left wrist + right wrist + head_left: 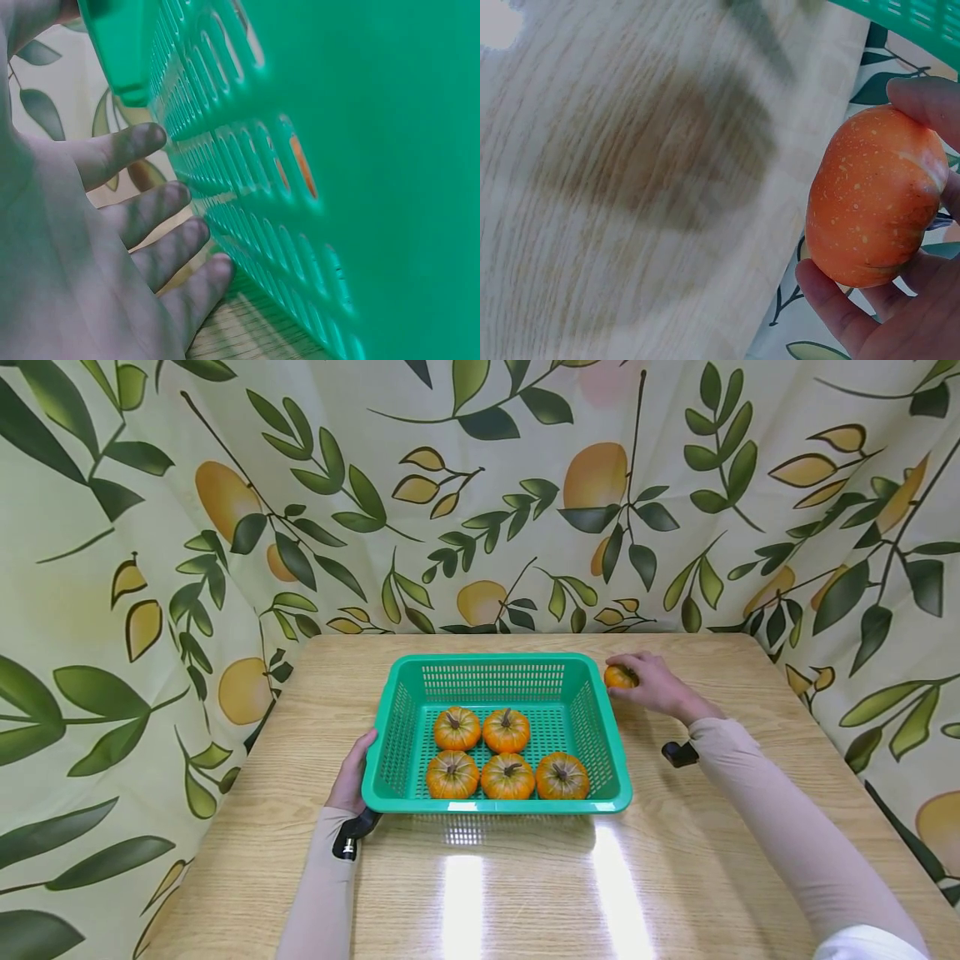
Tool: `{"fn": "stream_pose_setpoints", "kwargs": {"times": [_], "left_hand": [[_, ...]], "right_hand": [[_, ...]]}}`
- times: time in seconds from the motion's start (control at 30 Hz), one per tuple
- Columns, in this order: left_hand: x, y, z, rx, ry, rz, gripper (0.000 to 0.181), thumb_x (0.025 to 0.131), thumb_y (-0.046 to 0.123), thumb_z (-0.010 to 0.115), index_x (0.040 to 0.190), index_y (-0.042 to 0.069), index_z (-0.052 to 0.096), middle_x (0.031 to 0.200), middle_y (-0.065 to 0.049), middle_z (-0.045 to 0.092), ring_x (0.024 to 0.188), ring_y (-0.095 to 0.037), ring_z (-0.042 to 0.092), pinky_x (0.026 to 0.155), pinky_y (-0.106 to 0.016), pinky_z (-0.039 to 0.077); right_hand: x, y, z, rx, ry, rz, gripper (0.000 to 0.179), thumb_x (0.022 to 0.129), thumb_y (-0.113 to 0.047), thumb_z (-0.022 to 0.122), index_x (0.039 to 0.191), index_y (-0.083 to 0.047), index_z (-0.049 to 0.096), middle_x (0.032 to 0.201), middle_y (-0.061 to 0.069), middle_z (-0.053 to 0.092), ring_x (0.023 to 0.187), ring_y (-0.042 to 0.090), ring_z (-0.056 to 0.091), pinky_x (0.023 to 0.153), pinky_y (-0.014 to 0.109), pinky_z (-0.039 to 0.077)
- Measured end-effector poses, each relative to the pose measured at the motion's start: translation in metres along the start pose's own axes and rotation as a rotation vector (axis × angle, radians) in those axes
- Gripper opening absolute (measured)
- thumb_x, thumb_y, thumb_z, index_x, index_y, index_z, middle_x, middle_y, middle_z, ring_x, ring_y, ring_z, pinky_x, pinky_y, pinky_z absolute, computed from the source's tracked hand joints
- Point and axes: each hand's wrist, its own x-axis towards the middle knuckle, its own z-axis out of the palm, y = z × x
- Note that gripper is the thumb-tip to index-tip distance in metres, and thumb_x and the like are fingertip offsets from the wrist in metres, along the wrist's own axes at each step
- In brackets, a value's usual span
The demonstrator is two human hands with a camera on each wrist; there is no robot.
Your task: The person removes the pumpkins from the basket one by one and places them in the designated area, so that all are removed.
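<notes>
My right hand (651, 683) grips a small orange pumpkin (620, 677) just outside the right end of a green plastic basket (497, 807). In the right wrist view, thumb and fingers hold the speckled orange pumpkin (876, 196) above the wood tabletop. At the basket's left end is my left hand (352, 774). The left wrist view shows its spread, fairly straight fingers (169, 251) with tips at the slotted wall (247, 154), its thumb up by the rim. Several orange pumpkins (507, 731) with brown stems sit inside the basket, in two rows toward its front.
The basket stands on a light wood table (525, 893) with bright glare streaks near its front. A leaf-and-fruit patterned curtain (480, 527) closes in the back and both sides. Black camera mounts (679, 754) are worn at both wrists.
</notes>
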Motion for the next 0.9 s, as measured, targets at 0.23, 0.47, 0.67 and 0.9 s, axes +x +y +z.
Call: {"fn": "stream_pose_setpoints", "kwargs": {"times": [0.23,0.47,0.67,0.9], "left_hand": [[-0.001,0.0,0.001,-0.011,0.0,-0.006,0.058,0.103,0.052,0.035,0.15,0.017,0.039,0.13,0.001,0.06,0.118,-0.015,0.058,0.1,-0.034,0.049],[-0.001,0.001,0.001,0.005,-0.006,-0.015,0.063,0.103,0.053,0.036,0.155,0.018,0.034,0.138,0.0,0.055,0.122,-0.014,0.055,0.102,-0.031,0.047],[-0.001,0.002,0.001,0.007,-0.003,-0.009,0.062,0.103,0.052,0.036,0.154,0.018,0.034,0.137,0.0,0.055,0.123,-0.015,0.055,0.102,-0.031,0.048],[-0.003,0.003,0.003,-0.006,-0.001,-0.023,0.062,0.103,0.053,0.036,0.155,0.019,0.034,0.142,-0.001,0.052,0.127,-0.016,0.053,0.104,-0.032,0.046]], "right_hand": [[0.001,0.003,0.005,-0.004,-0.005,0.002,0.056,0.095,-0.021,0.066,0.146,-0.003,0.048,0.147,0.037,0.038,0.127,0.054,0.035,0.1,0.066,0.038],[0.0,0.007,0.009,-0.004,-0.024,0.028,0.056,0.096,-0.021,0.065,0.147,-0.005,0.047,0.149,0.036,0.036,0.129,0.053,0.033,0.102,0.067,0.037],[-0.001,0.008,0.012,0.016,-0.043,0.044,0.056,0.098,-0.021,0.064,0.148,-0.005,0.045,0.151,0.036,0.033,0.133,0.055,0.03,0.107,0.07,0.035],[-0.002,0.008,0.015,0.023,-0.047,0.052,0.058,0.098,-0.024,0.065,0.149,-0.005,0.045,0.151,0.036,0.034,0.133,0.054,0.032,0.107,0.071,0.035]]}}
